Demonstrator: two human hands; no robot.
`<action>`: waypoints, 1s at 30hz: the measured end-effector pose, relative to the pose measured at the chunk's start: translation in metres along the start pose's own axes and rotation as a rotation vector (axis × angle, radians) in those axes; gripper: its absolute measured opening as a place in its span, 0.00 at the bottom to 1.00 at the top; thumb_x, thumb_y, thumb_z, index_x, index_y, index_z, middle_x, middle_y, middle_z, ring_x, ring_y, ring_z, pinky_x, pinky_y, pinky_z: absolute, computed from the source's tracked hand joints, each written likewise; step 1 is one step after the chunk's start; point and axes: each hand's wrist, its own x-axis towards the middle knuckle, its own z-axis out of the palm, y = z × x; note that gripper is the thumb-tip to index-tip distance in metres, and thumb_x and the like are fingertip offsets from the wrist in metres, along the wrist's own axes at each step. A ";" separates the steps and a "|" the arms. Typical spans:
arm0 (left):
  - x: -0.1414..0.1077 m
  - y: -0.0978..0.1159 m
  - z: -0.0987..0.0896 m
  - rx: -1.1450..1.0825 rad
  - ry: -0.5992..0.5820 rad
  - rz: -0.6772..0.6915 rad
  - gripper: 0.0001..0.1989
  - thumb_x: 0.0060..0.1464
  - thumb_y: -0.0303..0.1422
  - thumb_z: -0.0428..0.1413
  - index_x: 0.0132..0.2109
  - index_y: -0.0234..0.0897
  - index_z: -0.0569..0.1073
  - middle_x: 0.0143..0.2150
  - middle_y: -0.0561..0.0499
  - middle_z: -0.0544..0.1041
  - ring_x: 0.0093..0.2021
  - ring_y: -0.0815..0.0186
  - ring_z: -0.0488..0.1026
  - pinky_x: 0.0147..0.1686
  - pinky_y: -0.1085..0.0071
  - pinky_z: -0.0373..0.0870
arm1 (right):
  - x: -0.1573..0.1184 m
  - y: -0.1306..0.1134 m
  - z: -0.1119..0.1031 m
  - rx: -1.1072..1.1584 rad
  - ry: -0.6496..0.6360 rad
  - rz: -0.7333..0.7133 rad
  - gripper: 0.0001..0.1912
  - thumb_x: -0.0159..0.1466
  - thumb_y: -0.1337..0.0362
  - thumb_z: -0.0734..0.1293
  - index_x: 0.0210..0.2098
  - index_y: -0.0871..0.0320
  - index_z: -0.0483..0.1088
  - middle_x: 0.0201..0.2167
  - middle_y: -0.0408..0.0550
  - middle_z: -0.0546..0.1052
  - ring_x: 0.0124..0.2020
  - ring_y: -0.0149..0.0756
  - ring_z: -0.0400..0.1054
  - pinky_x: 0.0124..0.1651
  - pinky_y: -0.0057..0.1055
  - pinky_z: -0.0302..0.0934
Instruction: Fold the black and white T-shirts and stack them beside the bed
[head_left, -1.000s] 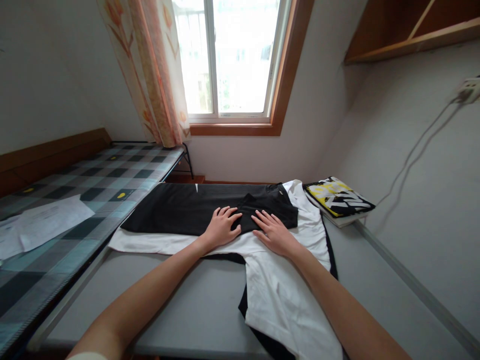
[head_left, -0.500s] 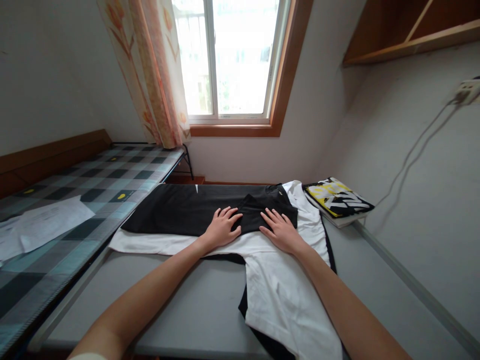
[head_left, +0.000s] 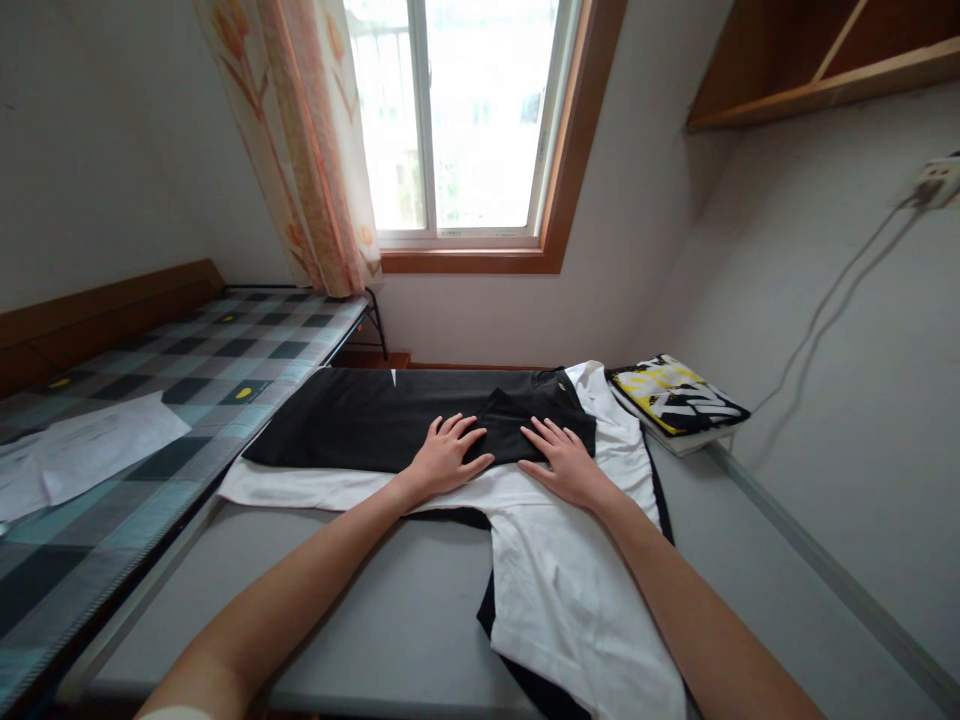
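Note:
A partly folded shirt lies on the grey tabletop, its black side (head_left: 360, 415) folded over a white side (head_left: 562, 570). One white sleeve stretches toward me, with black cloth beneath its edge. My left hand (head_left: 448, 458) rests flat on the near edge of the black part, fingers spread and thumb out to the right. Just to its right, my right hand (head_left: 559, 458) lies palm down on the same cloth, fingers also spread. Neither hand grips the fabric.
A folded yellow, black and white garment (head_left: 679, 395) sits at the table's back right. Left of the grey table (head_left: 375, 600) stands a bed with a checkered cover (head_left: 225, 360), papers (head_left: 97, 450) on it. A cable (head_left: 817, 300) runs down the right wall.
My left thumb has shifted slightly to the right on the cloth. Otherwise both hands and the shirt stay in almost the same place.

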 end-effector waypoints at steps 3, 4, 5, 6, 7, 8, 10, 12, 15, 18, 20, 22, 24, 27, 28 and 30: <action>0.000 0.001 -0.004 0.010 0.013 0.092 0.31 0.53 0.54 0.55 0.61 0.48 0.68 0.67 0.47 0.61 0.68 0.50 0.52 0.66 0.47 0.43 | 0.000 0.004 -0.003 0.033 0.096 -0.061 0.29 0.63 0.50 0.63 0.61 0.54 0.65 0.64 0.55 0.64 0.66 0.50 0.54 0.65 0.53 0.48; 0.000 0.002 -0.006 0.015 0.036 0.127 0.31 0.51 0.54 0.56 0.59 0.47 0.70 0.67 0.47 0.62 0.67 0.50 0.52 0.66 0.48 0.42 | 0.001 0.005 -0.004 0.043 0.132 -0.084 0.27 0.62 0.53 0.64 0.59 0.54 0.67 0.63 0.54 0.66 0.64 0.50 0.56 0.64 0.53 0.48; -0.001 0.003 -0.007 0.018 0.063 0.159 0.29 0.51 0.53 0.57 0.57 0.47 0.72 0.65 0.47 0.64 0.66 0.51 0.55 0.66 0.50 0.42 | 0.001 0.007 -0.006 0.052 0.166 -0.106 0.25 0.61 0.56 0.65 0.57 0.53 0.69 0.61 0.53 0.68 0.63 0.49 0.58 0.64 0.53 0.49; -0.001 0.004 -0.008 0.016 0.085 0.188 0.25 0.53 0.51 0.57 0.54 0.46 0.74 0.62 0.48 0.67 0.64 0.53 0.58 0.66 0.52 0.44 | 0.001 0.008 -0.008 0.059 0.195 -0.127 0.23 0.60 0.60 0.65 0.55 0.52 0.71 0.59 0.52 0.70 0.61 0.48 0.60 0.64 0.53 0.49; -0.001 0.004 -0.008 0.012 0.099 0.213 0.21 0.55 0.50 0.56 0.50 0.46 0.76 0.59 0.48 0.71 0.61 0.55 0.62 0.65 0.54 0.47 | 0.001 0.010 -0.010 0.066 0.216 -0.145 0.21 0.59 0.64 0.64 0.52 0.52 0.73 0.57 0.51 0.72 0.60 0.47 0.62 0.64 0.52 0.49; -0.001 0.005 -0.009 0.009 0.105 0.230 0.17 0.57 0.48 0.54 0.47 0.45 0.78 0.54 0.48 0.74 0.57 0.57 0.65 0.63 0.56 0.51 | 0.002 0.011 -0.012 0.071 0.231 -0.158 0.20 0.58 0.67 0.64 0.50 0.51 0.75 0.55 0.50 0.74 0.57 0.46 0.64 0.64 0.52 0.49; -0.002 0.005 -0.008 0.015 0.098 0.251 0.16 0.61 0.45 0.50 0.41 0.44 0.79 0.45 0.49 0.77 0.49 0.61 0.69 0.58 0.59 0.56 | 0.002 0.014 -0.015 0.083 0.249 -0.167 0.18 0.57 0.70 0.62 0.43 0.51 0.78 0.49 0.48 0.77 0.52 0.44 0.68 0.62 0.50 0.50; -0.002 0.004 -0.007 0.033 0.077 0.259 0.17 0.63 0.43 0.47 0.39 0.43 0.79 0.39 0.49 0.78 0.43 0.63 0.71 0.54 0.61 0.59 | 0.002 0.018 -0.017 0.099 0.262 -0.153 0.16 0.57 0.70 0.62 0.38 0.53 0.79 0.44 0.48 0.79 0.47 0.43 0.70 0.59 0.48 0.54; -0.001 0.003 -0.007 0.055 0.050 0.286 0.18 0.64 0.43 0.47 0.39 0.42 0.79 0.36 0.49 0.77 0.39 0.65 0.72 0.49 0.63 0.60 | 0.002 0.024 -0.020 0.113 0.289 -0.105 0.14 0.59 0.69 0.62 0.36 0.54 0.79 0.39 0.49 0.80 0.43 0.43 0.70 0.53 0.45 0.58; 0.000 0.002 -0.012 0.106 0.026 0.331 0.18 0.63 0.45 0.48 0.39 0.41 0.78 0.37 0.49 0.77 0.39 0.64 0.72 0.44 0.65 0.61 | 0.001 0.029 -0.021 0.096 0.319 -0.070 0.13 0.60 0.68 0.61 0.36 0.54 0.78 0.37 0.49 0.80 0.42 0.44 0.70 0.51 0.44 0.58; 0.002 0.002 -0.017 0.150 -0.010 0.352 0.15 0.62 0.43 0.50 0.38 0.41 0.78 0.36 0.49 0.77 0.38 0.64 0.73 0.42 0.65 0.62 | 0.000 0.031 -0.021 0.088 0.330 -0.064 0.13 0.61 0.68 0.61 0.35 0.54 0.78 0.37 0.49 0.80 0.42 0.44 0.70 0.51 0.44 0.58; 0.003 0.003 -0.023 0.157 -0.050 0.340 0.12 0.60 0.40 0.53 0.36 0.40 0.78 0.34 0.49 0.76 0.37 0.64 0.74 0.41 0.67 0.62 | 0.000 0.032 -0.021 0.088 0.331 -0.062 0.13 0.62 0.68 0.61 0.36 0.54 0.78 0.38 0.49 0.80 0.42 0.44 0.70 0.50 0.44 0.58; 0.004 0.004 -0.026 0.123 -0.077 0.294 0.09 0.57 0.37 0.55 0.36 0.41 0.78 0.34 0.50 0.77 0.36 0.65 0.75 0.39 0.68 0.63 | 0.000 0.033 -0.021 0.089 0.326 -0.061 0.13 0.62 0.68 0.61 0.36 0.55 0.78 0.38 0.49 0.80 0.42 0.44 0.70 0.50 0.43 0.58; 0.004 0.007 -0.028 0.060 -0.104 0.207 0.06 0.55 0.35 0.57 0.36 0.41 0.78 0.36 0.52 0.77 0.35 0.65 0.75 0.37 0.71 0.65 | -0.001 0.037 -0.021 0.087 0.330 -0.046 0.12 0.62 0.68 0.61 0.36 0.55 0.77 0.37 0.49 0.80 0.41 0.44 0.71 0.49 0.43 0.58; 0.004 0.008 -0.028 0.045 -0.116 0.184 0.05 0.54 0.34 0.57 0.36 0.41 0.78 0.36 0.52 0.77 0.35 0.66 0.75 0.36 0.72 0.65 | -0.001 0.039 -0.021 0.086 0.335 -0.037 0.12 0.62 0.68 0.61 0.36 0.55 0.77 0.37 0.50 0.80 0.41 0.44 0.71 0.49 0.43 0.58; 0.004 0.009 -0.029 0.021 -0.141 0.152 0.04 0.53 0.33 0.58 0.36 0.40 0.77 0.37 0.52 0.77 0.35 0.66 0.75 0.35 0.74 0.65 | -0.002 0.044 -0.021 0.089 0.339 -0.018 0.12 0.61 0.68 0.62 0.37 0.55 0.77 0.37 0.50 0.80 0.41 0.44 0.71 0.48 0.42 0.59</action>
